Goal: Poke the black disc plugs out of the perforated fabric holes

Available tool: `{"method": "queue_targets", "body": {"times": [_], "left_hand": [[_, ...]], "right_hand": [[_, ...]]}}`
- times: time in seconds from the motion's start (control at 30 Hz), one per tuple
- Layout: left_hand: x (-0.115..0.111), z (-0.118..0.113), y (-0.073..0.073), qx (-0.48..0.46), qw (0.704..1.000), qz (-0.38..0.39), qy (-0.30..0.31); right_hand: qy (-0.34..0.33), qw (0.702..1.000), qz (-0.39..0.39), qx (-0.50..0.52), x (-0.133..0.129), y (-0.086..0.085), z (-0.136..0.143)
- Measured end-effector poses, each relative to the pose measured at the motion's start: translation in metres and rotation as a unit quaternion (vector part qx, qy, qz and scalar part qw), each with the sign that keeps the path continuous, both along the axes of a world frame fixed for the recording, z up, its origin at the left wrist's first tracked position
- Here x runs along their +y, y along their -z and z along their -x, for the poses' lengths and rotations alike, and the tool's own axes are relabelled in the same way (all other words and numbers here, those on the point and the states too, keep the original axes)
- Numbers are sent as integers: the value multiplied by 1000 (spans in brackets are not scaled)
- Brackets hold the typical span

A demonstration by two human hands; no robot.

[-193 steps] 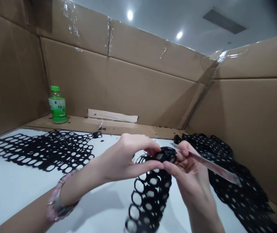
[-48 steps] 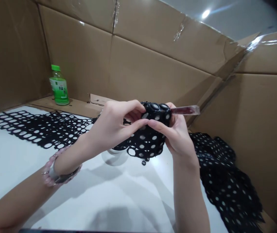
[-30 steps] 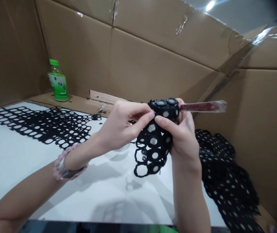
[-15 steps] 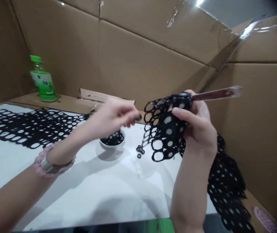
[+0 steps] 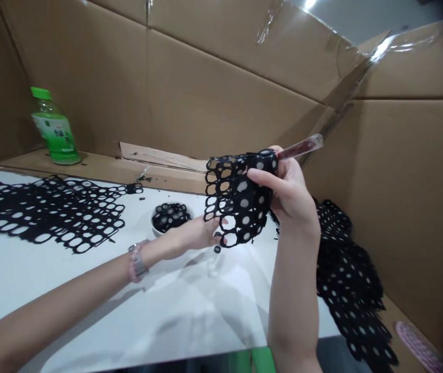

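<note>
My right hand (image 5: 289, 189) is closed on a black perforated sheet (image 5: 250, 199), thumb on its front face. Some of the sheet's round holes are open and others still hold grey-centred discs. A dark red stick-like handle with a clear end (image 5: 302, 146) juts out to the right from the same hand. My left hand (image 5: 198, 233) reaches low over the table behind the sheet's lower left edge, fingers apart and partly hidden. Small black rings (image 5: 217, 249) lie at its fingertips. Just behind that wrist stands a white bowl (image 5: 158, 233) full of black rings (image 5: 170, 215).
Black netting with emptied holes (image 5: 50, 212) covers the table's left side. More dotted black sheets (image 5: 353, 285) are heaped at the right edge. A green drink bottle (image 5: 56, 129) stands back left against cardboard walls (image 5: 225, 93). A pink patterned object (image 5: 419, 344) lies lower right.
My left hand has come down from above the bowl to the loose rings on the table. The right hand with the sheet appears further left, as the view has shifted too.
</note>
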State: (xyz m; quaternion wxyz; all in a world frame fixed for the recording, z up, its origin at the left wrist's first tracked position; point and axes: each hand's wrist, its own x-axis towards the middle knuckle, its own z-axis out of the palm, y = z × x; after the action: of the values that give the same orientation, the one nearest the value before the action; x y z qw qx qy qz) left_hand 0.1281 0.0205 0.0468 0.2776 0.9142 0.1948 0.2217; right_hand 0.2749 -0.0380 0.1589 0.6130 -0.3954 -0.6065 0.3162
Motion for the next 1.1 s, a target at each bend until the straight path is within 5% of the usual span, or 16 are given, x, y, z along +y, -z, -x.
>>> {"method": "queue_targets", "body": {"times": [0.07,0.13,0.23,0.43,0.67,0.77,0.87,0.93,1.0,1.07,1.1], "left_hand": [[5,16,-23,36,997,61,18],[10,35,-47,40,985,123,115],[8,53,-73,-36,965,182,183],[-17,41,-78,-299,924,234,-43],[-16,40,-79,-403,881,240,-68],[-14,44,-81,-376,907,168,-81],[-20,53,-88,-308,944,-17,-121],[-27,60,-92,-316,917,-196,-143],[-33,64,-95,-345,856,-350,-158],[-35,64,-95,-346,827,-412,-163],[-35,63,-95,-337,835,-404,-161]], "right_hand": [[-2,1000,-2,-1,0,0,-2],[-2,1000,-5,-5,-1,0,-2],[16,1000,-3,-18,0,1,2],[21,997,-6,-71,0,5,20],[-42,997,-26,-53,-3,6,29],[-45,998,-30,-18,-4,8,33],[-35,999,-41,6,-4,10,36],[-20,999,-50,8,-4,10,37],[-12,999,-53,1,-5,10,39],[-13,998,-53,-4,-6,9,42],[-15,998,-53,-5,-7,8,43]]}}
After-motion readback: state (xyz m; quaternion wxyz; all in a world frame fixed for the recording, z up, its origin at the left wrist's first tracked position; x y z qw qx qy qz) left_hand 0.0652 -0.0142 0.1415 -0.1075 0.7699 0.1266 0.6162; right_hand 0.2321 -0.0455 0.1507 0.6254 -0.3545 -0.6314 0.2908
